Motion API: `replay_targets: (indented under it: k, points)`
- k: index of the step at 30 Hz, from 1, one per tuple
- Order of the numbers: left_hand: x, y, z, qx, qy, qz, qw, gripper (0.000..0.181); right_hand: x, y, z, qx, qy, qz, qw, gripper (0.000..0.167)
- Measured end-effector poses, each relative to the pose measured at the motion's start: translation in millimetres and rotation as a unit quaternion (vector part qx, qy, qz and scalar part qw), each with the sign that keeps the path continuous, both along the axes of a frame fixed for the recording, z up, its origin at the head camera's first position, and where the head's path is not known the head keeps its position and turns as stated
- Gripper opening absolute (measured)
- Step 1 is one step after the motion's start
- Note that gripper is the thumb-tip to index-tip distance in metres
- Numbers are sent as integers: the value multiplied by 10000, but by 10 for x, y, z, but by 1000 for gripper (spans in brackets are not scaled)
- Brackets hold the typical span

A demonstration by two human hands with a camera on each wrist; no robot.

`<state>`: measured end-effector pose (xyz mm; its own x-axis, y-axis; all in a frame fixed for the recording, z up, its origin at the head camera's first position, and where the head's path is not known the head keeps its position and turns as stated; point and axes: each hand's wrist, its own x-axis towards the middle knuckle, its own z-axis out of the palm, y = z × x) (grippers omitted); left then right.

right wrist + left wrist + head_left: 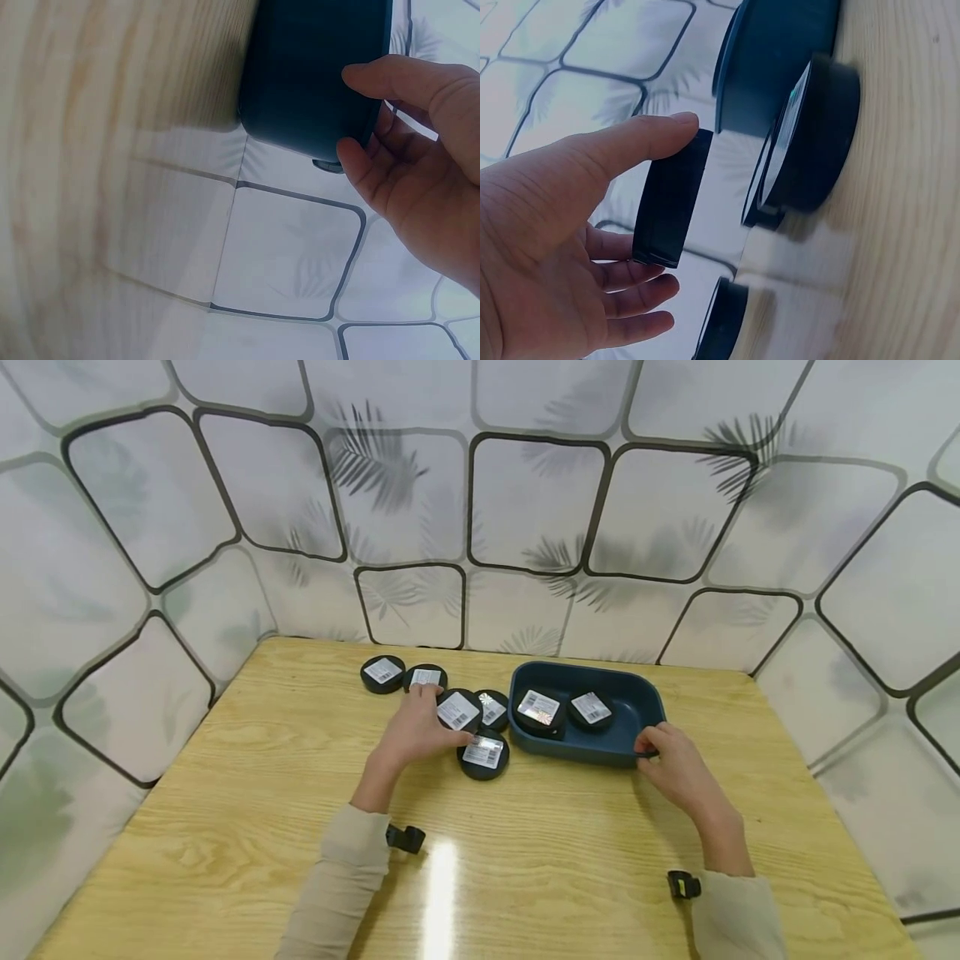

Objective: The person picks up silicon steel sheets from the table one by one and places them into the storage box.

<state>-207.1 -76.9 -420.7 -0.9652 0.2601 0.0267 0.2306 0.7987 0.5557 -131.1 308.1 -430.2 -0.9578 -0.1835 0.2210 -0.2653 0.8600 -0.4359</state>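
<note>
"While we're both looking at this, what's the left hand (412, 731) doing? Looks like it's got something."

"Yeah, it's gripping a black disc (459, 710) with a white label on top, thumb on one side and fingers on the other. The left wrist view shows it side-on, held up off the wooden table (225, 777)."

"Cool, and where's that compared to the rest?"

"Just left of the blue bin (573, 752), right in among the loose ones. There's a far-left disc (382, 672), then a second disc (425, 677) right beside it, partly behind the fingers. A third disc (492, 710) sits between the held one and the bin, and the nearest disc (483, 757) is on the person's side of those. All labelled, labels up."

"Right hand (678, 768) just chilling?"

"Nah, it's pinching the bin's rim at the near right corner."

"Anything in the bin?"

"Two more labelled ones: a left bin disc (538, 708) and a right bin disc (591, 709), close together. Something black pokes out under the left one, can't tell what. The bin's right end shows bare blue floor."
</note>
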Motion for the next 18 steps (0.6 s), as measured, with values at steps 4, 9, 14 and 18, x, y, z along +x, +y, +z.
replay_targets:
  k: [4, 9, 14, 18]
  points:
    - [-21, 131, 7, -28, -13, -115, 9999, 100, 4, -8, 6, -6, -40, -33, 10000, 14]
    - [-46, 277, 40, -82, 34, -166, 9998, 94, 11, -9, 11, -55, -77, -26, 10000, 14]
    - [-83, 441, 127, 54, 164, -265, 9995, 94, 0, 0, 2, -73, -31, 2, 10000, 15]
    - [-119, 618, 211, 188, 195, -376, 9989, 95, -6, 2, -8, -87, -68, -11, 9999, 14]
